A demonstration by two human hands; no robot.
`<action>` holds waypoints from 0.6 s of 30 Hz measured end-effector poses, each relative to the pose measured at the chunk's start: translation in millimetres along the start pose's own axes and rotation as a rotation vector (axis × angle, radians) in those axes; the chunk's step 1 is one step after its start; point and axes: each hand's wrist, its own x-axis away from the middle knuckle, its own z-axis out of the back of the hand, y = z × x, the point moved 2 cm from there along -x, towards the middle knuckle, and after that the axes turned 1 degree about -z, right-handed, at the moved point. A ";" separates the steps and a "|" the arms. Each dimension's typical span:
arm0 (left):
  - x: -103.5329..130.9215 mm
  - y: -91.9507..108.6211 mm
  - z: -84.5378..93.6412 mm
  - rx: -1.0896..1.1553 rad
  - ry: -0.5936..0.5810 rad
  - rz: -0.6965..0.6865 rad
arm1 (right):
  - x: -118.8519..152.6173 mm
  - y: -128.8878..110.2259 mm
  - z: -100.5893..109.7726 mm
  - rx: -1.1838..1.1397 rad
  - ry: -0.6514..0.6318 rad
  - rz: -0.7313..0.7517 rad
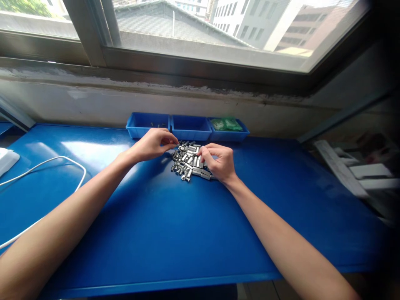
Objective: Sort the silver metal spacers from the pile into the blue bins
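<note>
A pile of small silvery metal parts (pixel 189 159) lies on the blue tabletop, with short screw-like pieces on its left and longer bar-shaped pieces on its right. At the pile's upper left edge, my left hand (pixel 155 144) is closed in a pinch, thumb against fingertips. Whatever is in that pinch is too small to name. Over the right side of the pile, my right hand (pixel 219 160) is pinched too, its fingertips down at the bar-shaped pieces. I cannot make out what these fingers hold, and the hand hides part of the pile.
Three joined blue bins stand behind the pile: the left bin (pixel 134 132) holds a few small parts, then comes a middle bin (pixel 191 135), and the right bin (pixel 240 135) holds a green plastic bag (pixel 227 123). A white cable (pixel 75 160) crosses the table's left side.
</note>
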 end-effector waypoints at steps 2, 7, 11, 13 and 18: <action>-0.5 8.2 -0.2 0.091 -0.007 0.002 | -0.1 -1.8 -0.4 0.002 -0.024 0.020; -1.9 7.9 4.4 0.175 0.243 0.110 | 0.0 -1.6 -1.4 -0.005 -0.055 0.021; 1.3 -4.8 15.5 0.216 0.580 0.296 | 0.8 2.0 -1.5 -0.014 -0.056 0.004; 2.7 -7.8 19.3 0.208 0.637 0.329 | 0.9 3.8 -1.1 -0.013 -0.054 -0.002; 1.0 -2.3 17.7 -0.010 0.368 0.178 | 0.1 4.7 0.0 -0.006 -0.058 -0.027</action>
